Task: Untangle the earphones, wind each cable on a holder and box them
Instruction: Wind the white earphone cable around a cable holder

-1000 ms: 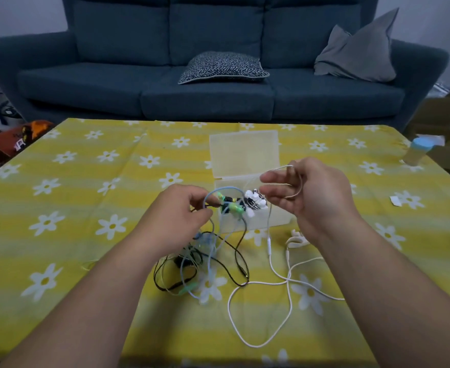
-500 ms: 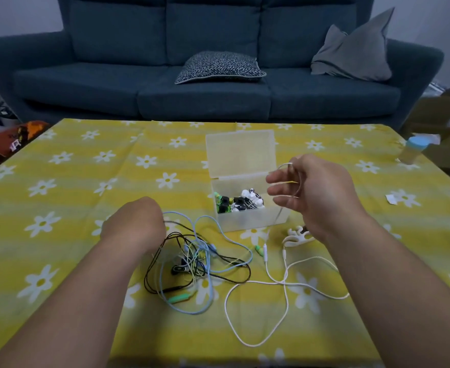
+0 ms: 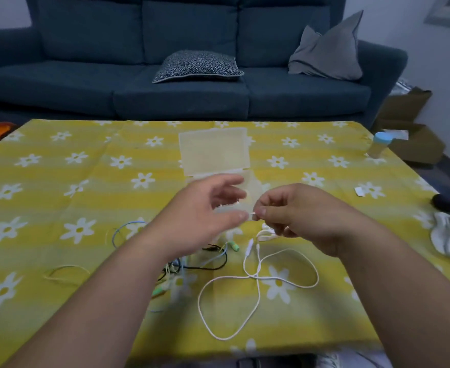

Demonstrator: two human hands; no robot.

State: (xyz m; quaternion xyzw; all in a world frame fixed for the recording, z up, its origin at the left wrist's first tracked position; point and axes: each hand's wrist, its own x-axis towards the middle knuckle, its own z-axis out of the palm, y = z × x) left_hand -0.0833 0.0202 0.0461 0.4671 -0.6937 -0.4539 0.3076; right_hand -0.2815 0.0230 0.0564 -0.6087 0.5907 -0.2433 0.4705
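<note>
I am pinching the end of the white earphone cable (image 3: 258, 285) between the thumb and forefinger of my right hand (image 3: 301, 216), with the other fingers curled in beneath it. A short white tip (image 3: 252, 215) is sticking out of that pinch, pointing straight across towards my left hand (image 3: 202, 211). The left hand is holding nothing: its fingers are spread loose and its thumb is lying just beside the tip, though I cannot tell whether it is touching yet. That is the relation the coming move is turning on, as I judge it. The tip lies level, left to right, in the gap between my two hands. The left thumb is the nearer free finger, so it only has to close in from the left along that same line. From my right hand the rest of the cable is dropping to the yellow flowered table (image 3: 59, 181) and is lying in wide loose loops on the near side, crossing itself once. Further left, partly under my left forearm, the tangle of blue, black and green cables (image 3: 192, 264) is waiting, apart from the white one as far as I can see. The clear box (image 3: 214, 152) is standing open just beyond both hands.
</note>
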